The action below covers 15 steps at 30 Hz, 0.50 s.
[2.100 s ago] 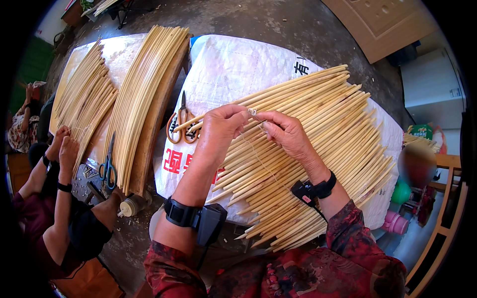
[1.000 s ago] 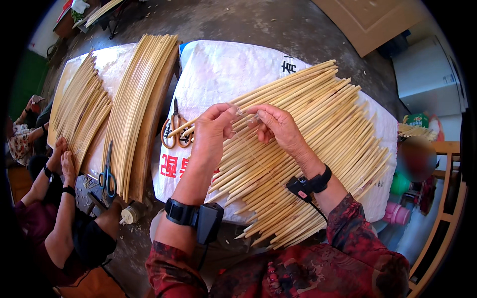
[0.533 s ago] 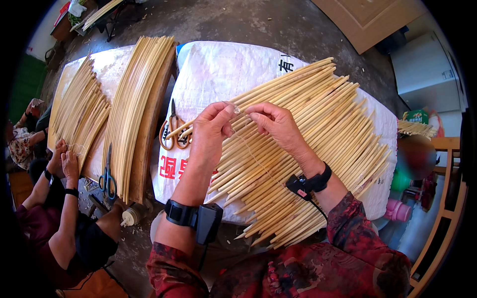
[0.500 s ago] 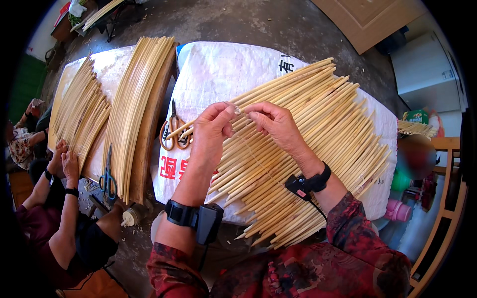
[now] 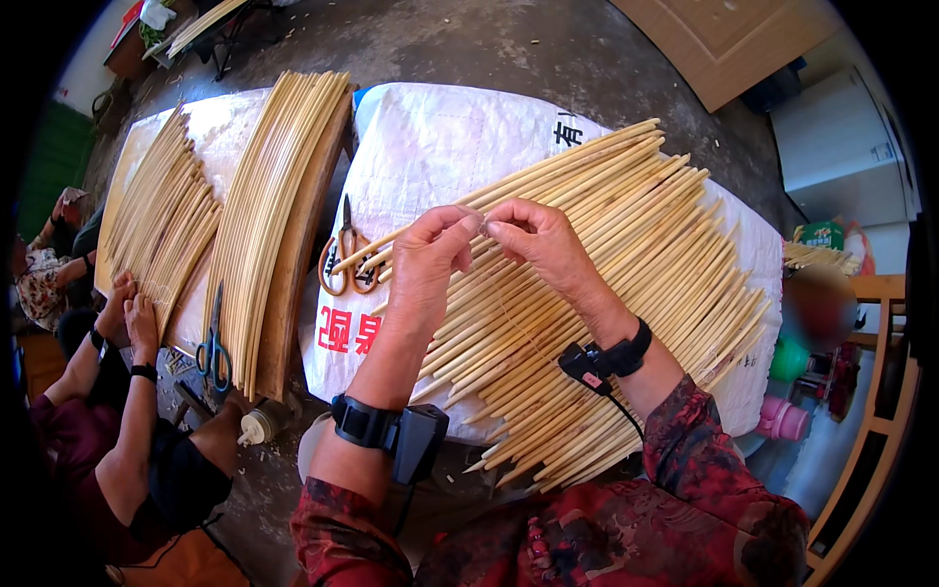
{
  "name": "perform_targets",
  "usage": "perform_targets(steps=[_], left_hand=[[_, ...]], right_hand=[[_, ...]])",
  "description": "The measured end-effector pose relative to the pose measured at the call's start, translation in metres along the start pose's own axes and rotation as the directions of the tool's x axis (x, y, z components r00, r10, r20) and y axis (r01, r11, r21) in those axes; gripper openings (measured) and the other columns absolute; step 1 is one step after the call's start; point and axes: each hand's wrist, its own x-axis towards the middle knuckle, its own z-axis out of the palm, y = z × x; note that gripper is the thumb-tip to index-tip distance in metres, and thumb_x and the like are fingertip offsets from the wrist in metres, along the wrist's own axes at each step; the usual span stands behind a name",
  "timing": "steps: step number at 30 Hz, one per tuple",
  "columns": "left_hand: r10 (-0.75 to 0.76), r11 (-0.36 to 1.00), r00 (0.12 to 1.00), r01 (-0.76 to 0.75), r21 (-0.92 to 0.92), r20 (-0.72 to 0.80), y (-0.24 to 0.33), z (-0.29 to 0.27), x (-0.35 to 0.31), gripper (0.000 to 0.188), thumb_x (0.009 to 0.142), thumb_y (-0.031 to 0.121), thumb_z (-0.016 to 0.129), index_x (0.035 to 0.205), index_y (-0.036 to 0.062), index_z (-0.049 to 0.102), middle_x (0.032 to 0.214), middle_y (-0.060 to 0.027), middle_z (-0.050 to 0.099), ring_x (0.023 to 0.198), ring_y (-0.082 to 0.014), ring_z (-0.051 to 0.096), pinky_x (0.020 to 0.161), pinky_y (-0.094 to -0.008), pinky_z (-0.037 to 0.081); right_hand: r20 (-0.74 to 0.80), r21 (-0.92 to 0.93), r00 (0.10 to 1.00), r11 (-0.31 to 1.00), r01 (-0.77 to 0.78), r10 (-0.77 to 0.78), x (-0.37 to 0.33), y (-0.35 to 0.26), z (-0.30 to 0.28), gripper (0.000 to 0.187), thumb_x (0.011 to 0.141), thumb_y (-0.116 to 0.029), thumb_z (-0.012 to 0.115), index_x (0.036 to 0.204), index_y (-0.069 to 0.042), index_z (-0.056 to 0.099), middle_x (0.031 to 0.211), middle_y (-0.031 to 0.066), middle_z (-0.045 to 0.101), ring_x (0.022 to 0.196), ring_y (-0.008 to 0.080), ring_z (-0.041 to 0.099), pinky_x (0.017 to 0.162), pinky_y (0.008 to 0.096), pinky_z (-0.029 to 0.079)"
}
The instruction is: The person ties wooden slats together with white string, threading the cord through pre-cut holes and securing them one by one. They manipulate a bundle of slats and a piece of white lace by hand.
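Over the upper left part of a row of pale, peeled sticks (image 5: 626,284), my two hands meet fingertip to fingertip. My left hand (image 5: 430,259) is closed in a pinch of thumb and forefinger. Facing it, my right hand (image 5: 536,240) pinches too, its thumb almost touching the left one. Between them they hold a thin pale thread (image 5: 516,321), which trails down across the sticks toward my right wrist. The fingers hide the bit of thread at the pinch. Left of my left hand lie scissors (image 5: 346,235) with orange-brown handles.
A white woven sheet (image 5: 440,127) lies under the sticks. On the left, a co-worker's hands (image 5: 127,305) work at a smaller stick row (image 5: 161,210). Near them are a curved stick bundle (image 5: 277,186) and blue-handled scissors (image 5: 212,347). A wooden chair frame (image 5: 875,450) stands right.
My hands have come closer together, the left shifting right, and the small loop of thread between them no longer shows. The co-worker's hands have lowered slightly.
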Motion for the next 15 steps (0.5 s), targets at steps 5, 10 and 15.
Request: perform_targets(steps=[5, 10, 15], left_hand=[[0.001, 1.000, 0.998, -0.002, -0.022, -0.062, 0.000, 0.000, 0.001, 0.011, 0.083, 0.010, 0.061, 0.090, 0.0025, 0.063, 0.068, 0.0015, 0.055, 0.054, -0.0049, 0.044, 0.050, -0.0186, 0.036], [-0.043, 0.999, 0.997, 0.044, -0.003, 0.069, 0.000, -0.001, -0.001, 0.012, 0.086, 0.010, 0.058, 0.095, 0.0019, 0.061, 0.081, -0.0014, 0.057, 0.058, -0.0076, 0.047, 0.055, -0.0212, 0.041], [-0.036, 0.999, 0.998, 0.035, 0.006, 0.049, -0.002, -0.002, -0.001, 0.014, 0.087, 0.011, 0.058, 0.097, 0.0018, 0.061, 0.080, -0.0022, 0.057, 0.059, -0.0081, 0.047, 0.056, -0.0217, 0.042]], right_hand=[[-0.031, -0.144, 0.995, 0.986, 0.090, -0.096, -0.004, 0.008, -0.007, 0.015, 0.085, -0.013, 0.056, 0.094, -0.004, 0.064, 0.076, -0.0023, 0.058, 0.066, 0.0044, 0.049, 0.060, 0.0187, 0.042], [-0.066, -0.054, 0.998, 0.999, 0.009, -0.013, -0.007, 0.004, -0.010, 0.021, 0.089, -0.019, 0.051, 0.098, -0.004, 0.064, 0.085, 0.0004, 0.062, 0.067, 0.0051, 0.051, 0.061, 0.0189, 0.043], [-0.031, 0.024, 0.999, 1.000, -0.006, 0.007, -0.004, 0.001, -0.013, 0.029, 0.092, -0.025, 0.049, 0.098, -0.002, 0.064, 0.083, 0.0003, 0.062, 0.067, 0.0055, 0.051, 0.062, 0.0189, 0.043]])
